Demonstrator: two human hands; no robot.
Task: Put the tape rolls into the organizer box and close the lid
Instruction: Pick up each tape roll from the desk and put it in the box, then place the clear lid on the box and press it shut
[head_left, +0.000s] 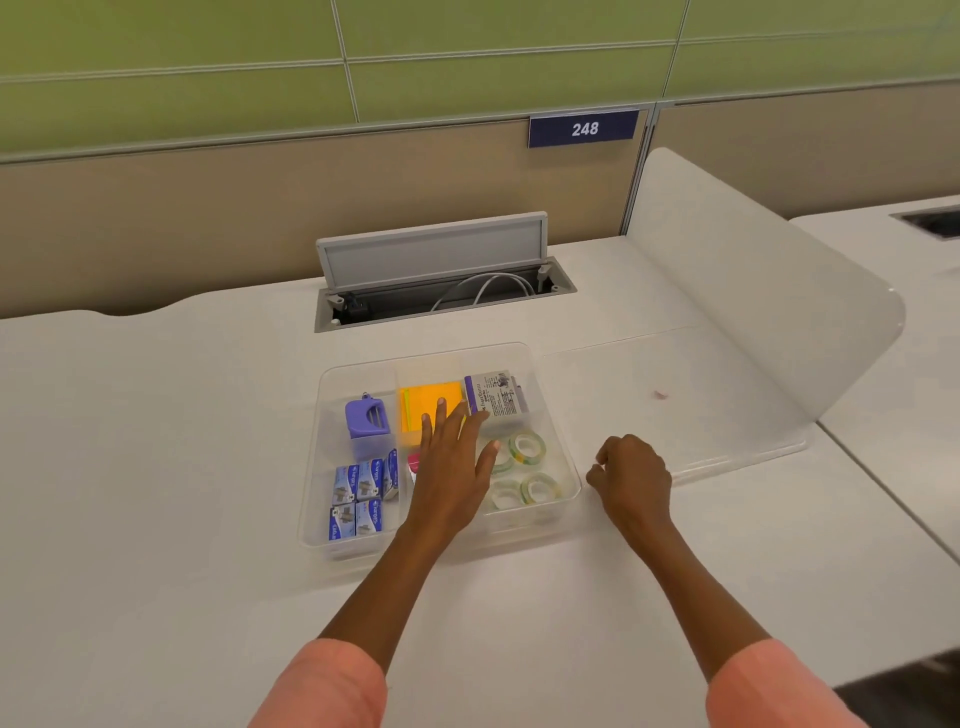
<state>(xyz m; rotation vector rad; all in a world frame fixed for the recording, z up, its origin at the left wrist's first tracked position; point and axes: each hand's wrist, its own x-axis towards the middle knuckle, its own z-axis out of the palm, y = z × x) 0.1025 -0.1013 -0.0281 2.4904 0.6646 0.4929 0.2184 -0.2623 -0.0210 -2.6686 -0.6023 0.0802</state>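
A clear plastic organizer box (332, 374) sits open on the white desk. Its front right compartment holds several clear tape rolls (529, 447) with green and yellow cores. The clear lid (675, 395) lies flat on the desk to the box's right. My left hand (452, 467) hovers flat over the middle of the box, fingers spread, holding nothing. My right hand (631, 475) rests loosely curled on the desk just right of the box, next to the lid's near corner, with nothing visible in it.
Other compartments hold a purple sharpener (367, 419), orange sticky notes (431, 402), a purple-and-white packet (496, 397) and several blue staple boxes (358, 499). An open cable hatch (436, 280) lies behind the box. A white divider panel (753, 270) curves up on the right.
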